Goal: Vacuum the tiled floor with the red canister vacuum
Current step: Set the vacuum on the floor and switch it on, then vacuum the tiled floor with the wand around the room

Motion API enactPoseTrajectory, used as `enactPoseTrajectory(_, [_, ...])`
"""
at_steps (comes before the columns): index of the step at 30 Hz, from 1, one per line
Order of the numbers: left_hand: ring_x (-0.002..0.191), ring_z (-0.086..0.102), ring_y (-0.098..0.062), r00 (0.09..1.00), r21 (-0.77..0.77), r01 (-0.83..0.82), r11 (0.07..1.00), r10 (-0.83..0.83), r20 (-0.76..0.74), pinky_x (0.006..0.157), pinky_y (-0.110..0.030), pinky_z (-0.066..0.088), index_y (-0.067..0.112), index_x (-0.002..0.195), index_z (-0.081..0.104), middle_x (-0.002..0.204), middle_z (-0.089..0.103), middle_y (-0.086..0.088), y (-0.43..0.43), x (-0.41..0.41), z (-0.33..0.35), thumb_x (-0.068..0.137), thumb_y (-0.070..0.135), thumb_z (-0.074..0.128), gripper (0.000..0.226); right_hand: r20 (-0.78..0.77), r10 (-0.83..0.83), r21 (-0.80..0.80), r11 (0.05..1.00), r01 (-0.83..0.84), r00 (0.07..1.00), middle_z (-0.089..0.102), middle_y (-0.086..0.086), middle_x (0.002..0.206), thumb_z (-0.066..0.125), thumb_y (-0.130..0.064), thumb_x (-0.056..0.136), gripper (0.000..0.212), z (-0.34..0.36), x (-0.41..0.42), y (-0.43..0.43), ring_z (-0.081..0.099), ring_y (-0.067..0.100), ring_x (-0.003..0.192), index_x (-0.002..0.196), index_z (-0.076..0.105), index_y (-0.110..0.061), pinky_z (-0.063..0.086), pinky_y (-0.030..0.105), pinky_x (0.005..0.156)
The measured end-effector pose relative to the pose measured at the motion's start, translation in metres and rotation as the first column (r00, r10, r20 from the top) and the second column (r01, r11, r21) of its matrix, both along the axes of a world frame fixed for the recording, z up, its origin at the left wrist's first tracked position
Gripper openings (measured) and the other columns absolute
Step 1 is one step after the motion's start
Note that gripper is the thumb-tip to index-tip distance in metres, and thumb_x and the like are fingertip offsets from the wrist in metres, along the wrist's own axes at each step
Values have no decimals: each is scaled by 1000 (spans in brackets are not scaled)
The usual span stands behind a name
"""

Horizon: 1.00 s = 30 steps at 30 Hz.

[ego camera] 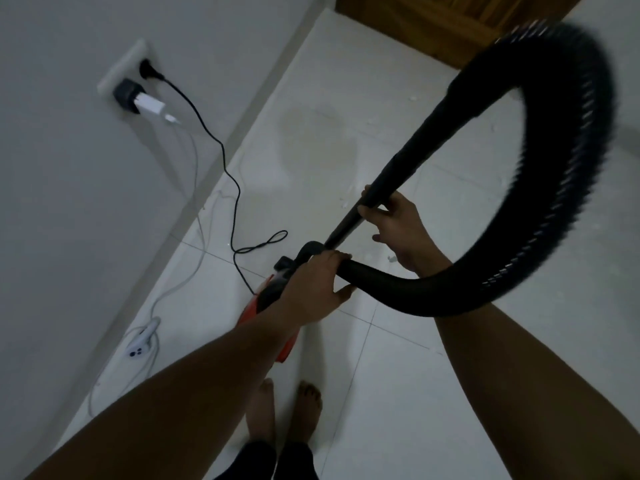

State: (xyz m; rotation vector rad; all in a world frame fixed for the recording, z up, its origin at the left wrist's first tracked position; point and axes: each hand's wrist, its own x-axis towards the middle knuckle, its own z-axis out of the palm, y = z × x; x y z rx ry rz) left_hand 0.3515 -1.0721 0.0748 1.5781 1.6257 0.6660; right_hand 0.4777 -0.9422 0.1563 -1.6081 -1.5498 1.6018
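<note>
A: What takes up most of the view?

B: The tiled floor (398, 393), pale and glossy, under both hands and running away ahead of them. White crumbs lie scattered on it beyond the right hand.

A: And the vacuum?

B: The hose (568, 161) is the big thing. It is black and ribbed, and it loops from the left hand out to the right, up over the right forearm, then curves back down into a smooth black wand (415, 150). The wand's long axis runs diagonally, from upper right ahead of the hands down to lower left between them.

A: The red body?

B: The vacuum (266, 299) sits directly under the left hand and wrist, mostly hidden by them. Its body is red-orange with a black top, and its long axis runs from near the feet forward and slightly right.

A: How do the hands stand?

B: The left hand (311, 289) is closed over the black cuff where the hose meets the vacuum. The right hand (398, 226) is just ahead and to the right of it, fingers wrapped around the lower end of the wand. The hands are near each other but not touching.

A: Anything left of the hands?

B: A black cord (221, 147) trails from a wall socket (121, 69) down across the floor toward the vacuum.
</note>
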Motion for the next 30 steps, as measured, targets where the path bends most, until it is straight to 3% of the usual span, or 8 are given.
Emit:
enactPoseTrajectory(6, [114,63,-13,991,-58,111,992,-115,-68,100,-35,52,15,132,58,124,66,0,-44,19,76,84,28,74,51,13,-9,-72,997,10,1000,64,-19,115,67,-17,96,36,59,26,-52,65,2,100,130,57,-21,55,19,82])
enactPoseTrajectory(8, [119,60,-16,986,-57,145,988,-149,-70,105,-37,50,14,134,57,129,64,-3,-63,27,99,83,23,76,55,31,-5,-160,987,10,1000,67,-13,117,69,-28,92,40,41,53,-62,66,18,109,131,60,-23,60,33,85])
enactPoseTrajectory(11, [120,57,-14,980,-73,193,979,-196,-42,106,-35,47,18,131,59,128,63,1,-87,35,130,81,28,76,53,0,-28,-301,953,27,1000,61,20,113,70,-33,80,66,58,70,-76,61,32,92,133,55,5,51,59,100])
enactPoseTrajectory(14, [110,59,-4,970,-129,244,961,-244,16,97,-33,52,29,123,59,117,63,14,-119,41,171,74,54,78,58,-57,-111,-364,928,83,992,44,44,138,57,-18,99,42,157,57,-125,44,61,125,128,57,12,38,66,109])
enactPoseTrajectory(17, [103,64,-3,955,-198,284,938,-258,148,92,-32,55,32,119,61,111,67,16,-146,52,212,64,72,80,70,-46,-162,-423,897,127,986,52,35,137,70,-32,85,16,193,57,-161,58,52,117,90,82,-22,43,63,106])
enactPoseTrajectory(20, [100,69,-8,934,-243,262,934,-182,308,92,-37,57,24,115,66,105,72,10,-169,61,244,69,64,81,63,-96,-321,-578,789,210,942,65,25,118,60,-45,95,39,197,58,-179,62,33,90,113,69,-12,52,52,93])
enactPoseTrajectory(23, [102,69,-7,903,-273,190,943,-58,426,96,-32,56,21,120,65,107,73,6,-184,63,264,77,54,78,56,-123,-401,-670,708,223,908,61,11,84,51,-46,100,39,194,55,-194,58,25,75,95,66,-10,49,36,70])
enactPoseTrajectory(30, [69,65,-15,818,-350,37,936,173,548,72,-31,58,15,113,58,79,63,-7,-186,53,299,102,21,55,12,-133,-401,-727,661,186,906,69,18,91,58,-27,92,35,183,38,-202,67,30,78,116,57,-1,55,41,83])
